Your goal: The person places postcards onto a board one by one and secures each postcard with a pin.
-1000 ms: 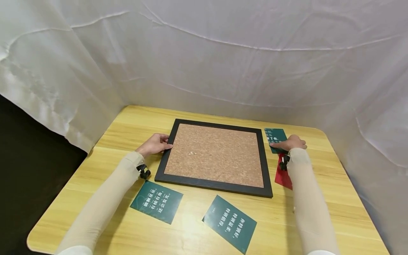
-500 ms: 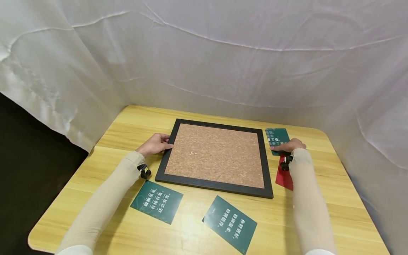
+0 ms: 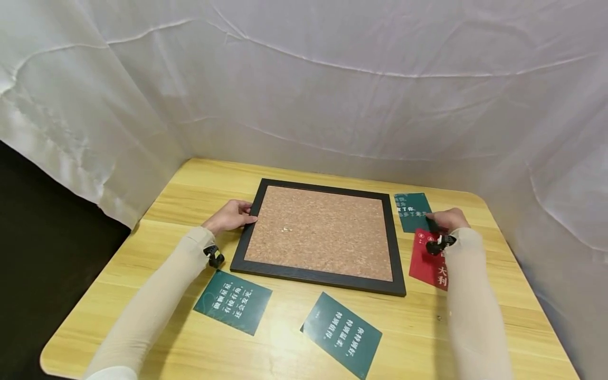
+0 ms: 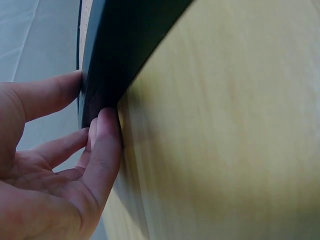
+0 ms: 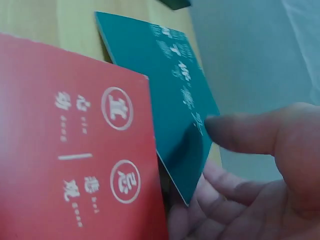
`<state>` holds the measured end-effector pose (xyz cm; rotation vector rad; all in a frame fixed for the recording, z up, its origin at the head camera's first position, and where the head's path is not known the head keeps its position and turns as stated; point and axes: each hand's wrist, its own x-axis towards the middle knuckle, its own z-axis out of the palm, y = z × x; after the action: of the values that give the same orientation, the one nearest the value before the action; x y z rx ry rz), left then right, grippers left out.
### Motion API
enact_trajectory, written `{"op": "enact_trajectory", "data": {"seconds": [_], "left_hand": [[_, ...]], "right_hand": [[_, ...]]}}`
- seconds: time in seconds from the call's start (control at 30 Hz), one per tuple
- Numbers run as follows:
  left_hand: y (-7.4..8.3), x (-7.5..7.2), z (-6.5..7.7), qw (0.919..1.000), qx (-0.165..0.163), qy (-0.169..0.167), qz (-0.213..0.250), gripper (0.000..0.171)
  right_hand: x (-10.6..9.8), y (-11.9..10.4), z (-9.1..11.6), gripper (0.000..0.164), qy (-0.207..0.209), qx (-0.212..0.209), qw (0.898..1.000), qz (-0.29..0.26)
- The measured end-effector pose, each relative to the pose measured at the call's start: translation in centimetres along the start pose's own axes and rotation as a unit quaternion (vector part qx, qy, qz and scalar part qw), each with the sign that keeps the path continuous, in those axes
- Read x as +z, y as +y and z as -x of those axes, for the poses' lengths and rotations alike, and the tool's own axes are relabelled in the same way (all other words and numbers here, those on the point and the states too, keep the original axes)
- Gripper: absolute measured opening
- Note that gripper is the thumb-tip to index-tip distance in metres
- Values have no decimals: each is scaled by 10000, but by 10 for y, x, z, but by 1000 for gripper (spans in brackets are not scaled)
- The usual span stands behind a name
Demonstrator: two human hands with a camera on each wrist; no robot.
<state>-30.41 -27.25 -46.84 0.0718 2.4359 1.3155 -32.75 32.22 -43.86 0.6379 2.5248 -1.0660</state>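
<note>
Holding board (image 3: 318, 232) by left edge: left hand (image 3: 230, 216) | pinching green card (image 3: 411, 209), right side of frame: right hand (image 3: 448, 219) | red card (image 3: 424, 264) just below green card

I face a yellowish wood table (image 3: 280, 343), rounded corners; creased white curtain (image 3: 304, 100) behind; dark area (image 3: 52, 243) left, too dim to make out.

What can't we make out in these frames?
- Head view: red card's right side, hidden by the right sleeve and wrist camera.
- Head view: white specks on the cork, too small to identify.
- Left wrist view: the frame's far end, cut off by the top edge.
- Right wrist view: far green card's smaller lettering, blurred; right grip's fingertips, partly behind that card.
</note>
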Motion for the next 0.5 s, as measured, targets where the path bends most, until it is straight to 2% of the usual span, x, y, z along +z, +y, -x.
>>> {"op": "enact_trajectory", "data": {"seconds": [0.17,0.27,0.37,0.5], "left_hand": [[3,2,1,10000,27,-11,84,57],[2,3,0,9999,48,-6,116,57],[0,2,-3,9999,32,8,134,55],[0,2,-5,9999,31,31,138,56]], "right_hand": [[-8,9,0,36,-307,72,9958,-862],[-9,13,-2,22,-451,133,9901,-1325],[-9,16,-2,21,-542,183,9841,-1683],[-12,16,1,31,-601,295,9775,-2001]]}}
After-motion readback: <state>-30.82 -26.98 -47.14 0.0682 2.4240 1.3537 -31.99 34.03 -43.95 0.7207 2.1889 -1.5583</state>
